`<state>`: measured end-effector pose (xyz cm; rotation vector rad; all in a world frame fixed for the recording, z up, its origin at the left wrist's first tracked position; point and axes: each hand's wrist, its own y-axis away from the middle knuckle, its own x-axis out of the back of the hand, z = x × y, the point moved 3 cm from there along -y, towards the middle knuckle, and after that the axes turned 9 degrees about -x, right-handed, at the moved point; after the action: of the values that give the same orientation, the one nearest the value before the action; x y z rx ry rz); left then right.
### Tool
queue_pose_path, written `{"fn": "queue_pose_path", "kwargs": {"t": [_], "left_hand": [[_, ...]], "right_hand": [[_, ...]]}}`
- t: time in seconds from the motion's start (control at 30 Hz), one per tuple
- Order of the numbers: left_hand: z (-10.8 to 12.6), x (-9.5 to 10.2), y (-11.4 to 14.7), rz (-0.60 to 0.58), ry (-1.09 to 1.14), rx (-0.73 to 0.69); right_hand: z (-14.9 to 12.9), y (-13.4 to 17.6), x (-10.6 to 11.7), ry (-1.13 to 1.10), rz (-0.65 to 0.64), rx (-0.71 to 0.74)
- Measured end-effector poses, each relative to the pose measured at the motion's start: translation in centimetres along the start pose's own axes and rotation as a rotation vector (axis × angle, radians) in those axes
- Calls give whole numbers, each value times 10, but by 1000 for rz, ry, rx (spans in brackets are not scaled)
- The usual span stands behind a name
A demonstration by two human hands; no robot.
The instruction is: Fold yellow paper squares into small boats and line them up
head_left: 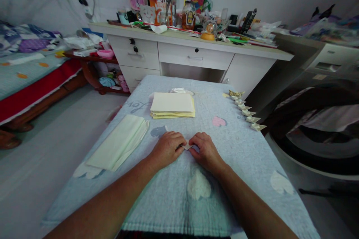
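A small folded piece of paper (187, 146) is pinched between my two hands, above the middle of the cloth-covered table (235, 171). My left hand (169, 146) grips its left corner between thumb and fingers. On the other corner, my right hand (205, 149) is closed in the same way. Most of the paper is hidden by the fingers; a pale pointed part shows between them. Beyond the hands lies a stack of cream and yellow paper sheets (173, 102). To the left rests a pile of pale green paper (119, 142).
A row of several small folded paper boats (247, 113) runs along the table's right edge. Crumpled white paper (181, 90) lies behind the stack. A white desk (193, 50) crowded with items stands behind, a washing machine (316, 119) at right, and a bed (36, 71) at left.
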<state>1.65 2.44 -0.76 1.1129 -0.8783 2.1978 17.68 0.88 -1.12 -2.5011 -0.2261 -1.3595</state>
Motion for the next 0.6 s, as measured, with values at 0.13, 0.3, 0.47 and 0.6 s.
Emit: {"fn": "queue_pose_path", "kwargs": {"t": [0.13,0.3,0.47,0.6], "left_hand": [[0,0,1,5,-33,-48],[1,-1,2,-13,-77,-106],[1,-1,2,-22,-76,-114],[1,-1,3,10,-43,-95]], "right_hand": [[2,1,-1,8,10,8],[2,1,-2,58,-1,36],[-2,0,0,129,-4,70],[-2,1,-1,106,-10,75]]}}
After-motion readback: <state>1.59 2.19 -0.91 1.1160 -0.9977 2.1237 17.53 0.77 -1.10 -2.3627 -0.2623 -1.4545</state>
